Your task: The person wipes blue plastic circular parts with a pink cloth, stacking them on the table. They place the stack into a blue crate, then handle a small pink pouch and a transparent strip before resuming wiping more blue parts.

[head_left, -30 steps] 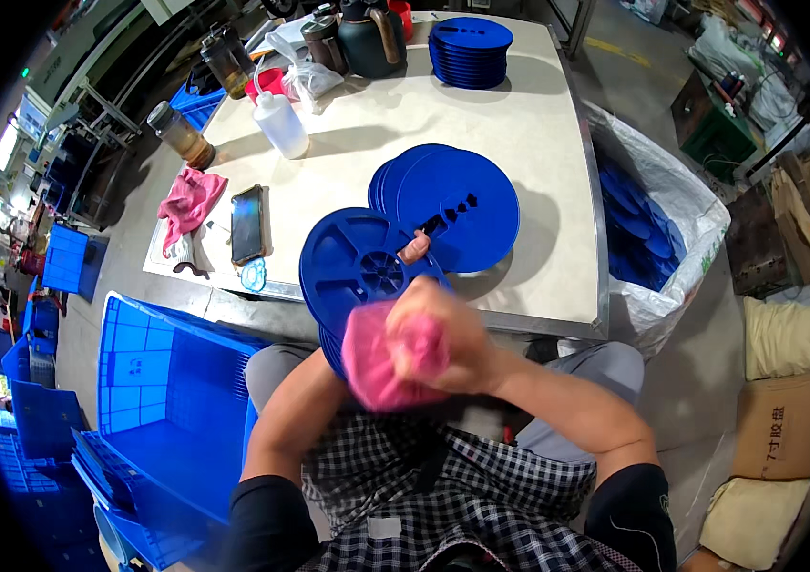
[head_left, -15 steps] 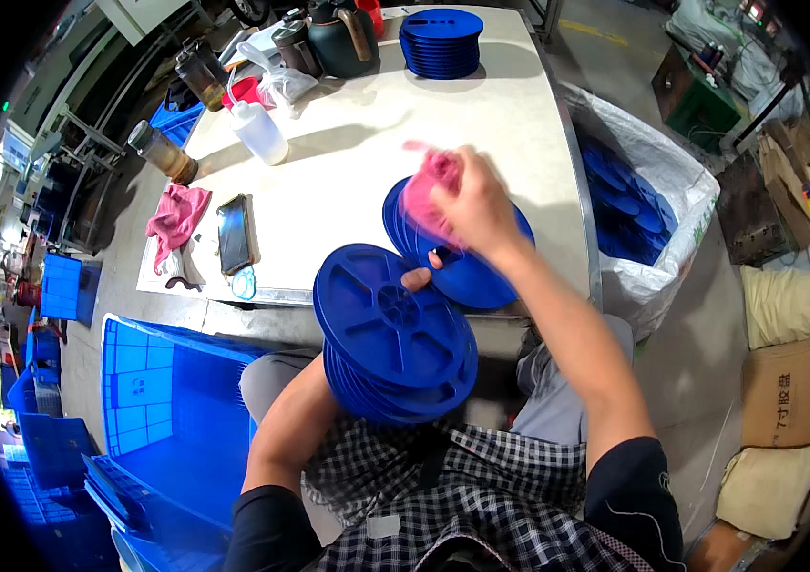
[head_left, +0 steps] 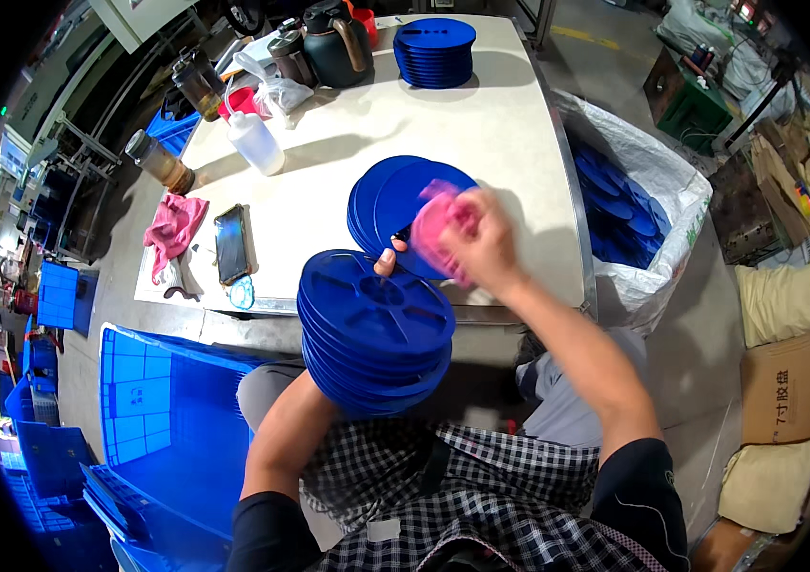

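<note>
A stack of round blue plastic reel flanges rests over my left forearm and lap, the top one with ribs and a hub hole. From between it and the table discs show the thumb and a fingertip of my left hand; the rest is hidden beneath. That hand is closed on the flanges. My right hand grips a crumpled pink cloth over the right side of a smooth blue disc. This disc lies among several overlapping blue discs at the table's near edge.
On the pale table stand a squeeze bottle, a dark kettle and another disc stack. A phone and a second pink cloth lie left. A white sack of blue discs is right; a blue crate is lower left.
The pink cloth in my right hand has moved slightly right and down. The table discs have shifted up and left, and the held stack left, its top flange now flatter.
</note>
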{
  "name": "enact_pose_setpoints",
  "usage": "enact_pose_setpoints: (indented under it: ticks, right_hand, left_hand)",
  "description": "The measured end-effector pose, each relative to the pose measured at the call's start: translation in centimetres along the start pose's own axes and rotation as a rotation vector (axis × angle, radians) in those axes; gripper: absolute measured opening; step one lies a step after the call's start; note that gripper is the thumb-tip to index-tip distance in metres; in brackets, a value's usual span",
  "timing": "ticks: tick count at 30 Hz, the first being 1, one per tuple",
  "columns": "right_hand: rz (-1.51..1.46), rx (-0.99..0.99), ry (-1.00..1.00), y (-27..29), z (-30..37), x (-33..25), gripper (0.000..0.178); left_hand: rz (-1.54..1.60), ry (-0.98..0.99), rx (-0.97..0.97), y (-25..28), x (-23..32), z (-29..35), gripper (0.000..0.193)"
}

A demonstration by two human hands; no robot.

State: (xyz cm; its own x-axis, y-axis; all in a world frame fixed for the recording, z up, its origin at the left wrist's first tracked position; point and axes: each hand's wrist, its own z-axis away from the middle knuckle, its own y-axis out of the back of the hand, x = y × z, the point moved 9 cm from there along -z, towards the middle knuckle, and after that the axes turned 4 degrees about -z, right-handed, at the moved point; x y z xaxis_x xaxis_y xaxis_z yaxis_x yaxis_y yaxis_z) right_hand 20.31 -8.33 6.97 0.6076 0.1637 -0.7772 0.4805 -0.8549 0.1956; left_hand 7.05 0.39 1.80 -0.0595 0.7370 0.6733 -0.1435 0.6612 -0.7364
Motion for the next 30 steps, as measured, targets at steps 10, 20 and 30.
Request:
enact_pose_setpoints:
  ticks: [10,20,30]
  right_hand:
    - [0.081,-0.106,0.312,-1.7,1.0,-4.8,0.031]
    - [0.33,0.09,0.095,1.3,-4.3,0.7,0.034]
    - [0.681,-0.478,-0.154,5.6,-3.5,3.1,0.036]
  left_hand:
    - [0.075,0.024,0.101,3.1,-0.6,0.2,0.029]
    - [-0.384,0.075,0.349,-2.9,1.0,2.5,0.016]
    - [-0.126,0.014,0.375,1.1,2.6,2.5,0.025]
